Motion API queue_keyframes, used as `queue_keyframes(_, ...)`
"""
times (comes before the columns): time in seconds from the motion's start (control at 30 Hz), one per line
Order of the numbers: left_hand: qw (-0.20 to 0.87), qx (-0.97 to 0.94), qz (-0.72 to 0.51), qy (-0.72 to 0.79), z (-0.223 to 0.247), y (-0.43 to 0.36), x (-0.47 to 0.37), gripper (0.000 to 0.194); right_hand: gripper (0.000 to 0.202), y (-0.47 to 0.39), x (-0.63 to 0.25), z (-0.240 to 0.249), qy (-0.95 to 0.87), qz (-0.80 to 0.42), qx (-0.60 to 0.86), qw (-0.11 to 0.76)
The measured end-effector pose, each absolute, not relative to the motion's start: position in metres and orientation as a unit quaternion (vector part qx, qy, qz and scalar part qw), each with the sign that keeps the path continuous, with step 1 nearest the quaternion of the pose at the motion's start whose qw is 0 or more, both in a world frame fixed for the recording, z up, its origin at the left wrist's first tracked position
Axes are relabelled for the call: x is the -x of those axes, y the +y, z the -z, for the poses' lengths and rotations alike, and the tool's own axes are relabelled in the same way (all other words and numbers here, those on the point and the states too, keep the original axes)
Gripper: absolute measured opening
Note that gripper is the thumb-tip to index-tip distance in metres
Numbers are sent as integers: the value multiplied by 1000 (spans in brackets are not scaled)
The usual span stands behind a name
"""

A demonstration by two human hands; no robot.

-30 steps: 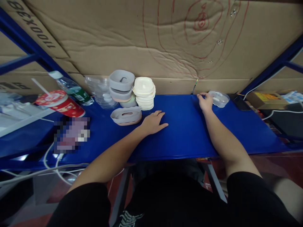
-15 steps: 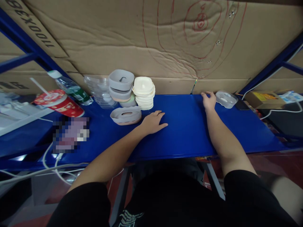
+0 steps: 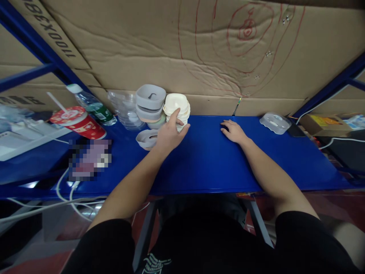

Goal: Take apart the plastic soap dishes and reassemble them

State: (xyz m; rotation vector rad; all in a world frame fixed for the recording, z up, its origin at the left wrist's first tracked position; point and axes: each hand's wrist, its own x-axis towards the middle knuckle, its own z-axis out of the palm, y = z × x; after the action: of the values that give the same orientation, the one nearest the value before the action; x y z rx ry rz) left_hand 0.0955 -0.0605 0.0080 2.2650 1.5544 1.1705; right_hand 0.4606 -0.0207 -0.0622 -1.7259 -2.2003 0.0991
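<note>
My left hand (image 3: 171, 132) is open, fingers apart, in front of a stack of cream lids (image 3: 176, 102); I cannot tell whether it touches them. Beside that stack stand several nested grey bowl-like pieces (image 3: 150, 97). A grey oval piece with a slot (image 3: 146, 139) is partly hidden behind my left wrist. Over the middle of the blue table (image 3: 208, 163), my right hand (image 3: 234, 131) is open and holds nothing. To its right lies a clear plastic piece (image 3: 275, 123).
Clear plastic pieces (image 3: 125, 108) stand left of the grey stack. Further left are a water bottle (image 3: 95, 108) and a red cup with a straw (image 3: 82, 125). White cables (image 3: 61, 186) hang at the left edge. A cardboard box (image 3: 326, 125) sits at the far right.
My left hand has moved forward and up toward the cream stack. My right hand has moved left, away from the clear plastic piece. The view has shifted slightly.
</note>
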Motion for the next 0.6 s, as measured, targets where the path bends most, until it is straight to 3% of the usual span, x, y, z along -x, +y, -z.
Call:
queue_keyframes(0.23, 46, -753, -353, 553, -5, -40, -84, 86, 52, -19, -466, 60, -785, -32, 595, 171)
queue_keyframes(0.43, 13, -728, -309, 613, -17, -47, -85, 49, 50, -19, -466, 60, -785, -35, 594, 175)
queue_keyframes(0.6, 25, -731, -327, 598, -17, -45, -83, 38, 52, -20, -464, 57, -788, -27, 592, 167)
